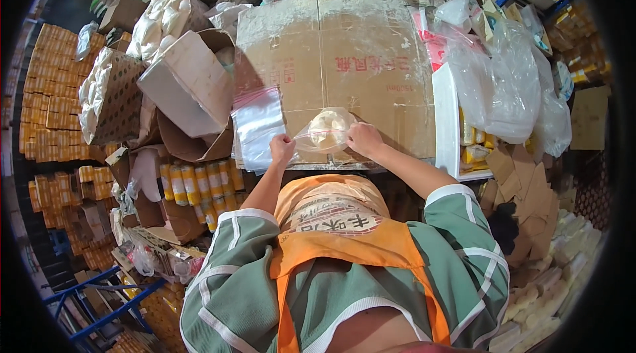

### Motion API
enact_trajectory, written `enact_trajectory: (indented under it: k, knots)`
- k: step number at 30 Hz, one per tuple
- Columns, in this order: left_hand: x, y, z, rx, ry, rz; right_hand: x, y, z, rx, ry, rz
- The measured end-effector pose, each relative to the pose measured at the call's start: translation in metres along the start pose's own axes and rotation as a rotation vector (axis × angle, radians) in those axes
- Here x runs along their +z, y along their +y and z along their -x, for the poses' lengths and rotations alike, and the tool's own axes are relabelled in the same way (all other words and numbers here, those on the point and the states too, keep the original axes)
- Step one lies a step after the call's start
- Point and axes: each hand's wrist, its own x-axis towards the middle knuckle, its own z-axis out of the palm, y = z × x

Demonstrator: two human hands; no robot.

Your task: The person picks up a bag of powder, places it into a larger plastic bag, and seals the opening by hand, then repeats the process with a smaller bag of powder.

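Observation:
A clear zip bag (307,139) with a red strip lies at the near edge of a cardboard sheet (371,42). Inside it is a pale, rounded, lumpy mass (329,125); its kind I cannot make out. My left hand (283,148) is closed in a pinch on the bag's left corner. On the other side my right hand (364,139) grips the bag's right edge with curled fingers. The red strip runs between the two hands. Just left of my left hand lies a stack of flat, clear zip bags (259,124) with red strips.
Left of the sheet stands a white bin (189,81), beside boxes of white bundles (162,22). A white foam box (448,121) with yellow packets borders the right side, under clear plastic bags (510,81). Yellow-labelled rolls (199,184) sit lower left. White dust coats the sheet's far part.

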Motion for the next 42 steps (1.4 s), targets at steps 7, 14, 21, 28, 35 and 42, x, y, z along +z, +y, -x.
enact_trajectory:
  k: [7, 14, 21, 28, 35, 42]
  knots:
    - [0.003, 0.001, 0.006, 0.070, 0.098, 0.150, 0.005, -0.003, 0.003, 0.011, -0.017, 0.049]
    - [-0.009, 0.017, 0.010, 0.002, 0.106, 0.073, 0.008, 0.001, 0.001, 0.033, -0.058, 0.188]
    - [-0.034, 0.038, 0.020, 0.241, 0.082, -0.212, -0.015, 0.003, 0.012, -0.073, -0.002, 0.089]
    - [0.002, 0.055, 0.015, 0.894, -0.100, -0.546, 0.005, -0.012, 0.001, -0.114, 0.084, 0.179]
    - [-0.004, 0.022, -0.011, 0.884, -0.217, -0.461, 0.021, 0.003, -0.014, 0.030, 0.039, 0.014]
    - [-0.045, 0.056, -0.006, 1.068, -0.376, -0.205, -0.030, 0.000, 0.001, -0.181, 0.154, -0.216]
